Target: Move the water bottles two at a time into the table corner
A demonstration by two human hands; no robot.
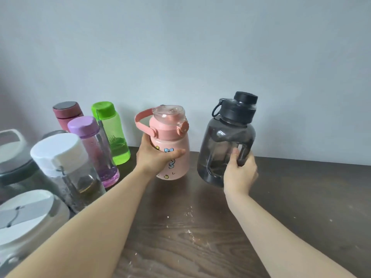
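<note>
Head view. Left hand [155, 157] is wrapped around the waist of the pink bottle [170, 145], thumb across the front just below the lid band, fingers hidden behind. The bottle's long axis runs close to vertical, leaning a little, lid up; its carry strap arcs off to the left of the lid. Whether its base touches the table [200, 227] or is just clear of it cannot be told. Right hand [240, 173] is closed on the handle of the black jug [225, 141], fingers [233, 155] hooked through the handle opening on the jug's right side. The jug tilts, cap towards upper right, base towards lower left, long axis somewhat off vertical. Its base looks raised off the table or barely touching; not certain. The two bottles are near each other but apart, both close to the wall at the table's back edge. To the left, a cluster stands upright towards the corner: green bottle [111, 133], purple bottle [94, 151], maroon bottle [67, 114] behind, white-capped bottle [64, 165] in front. Further containers at the left edge are partly cut off.
</note>
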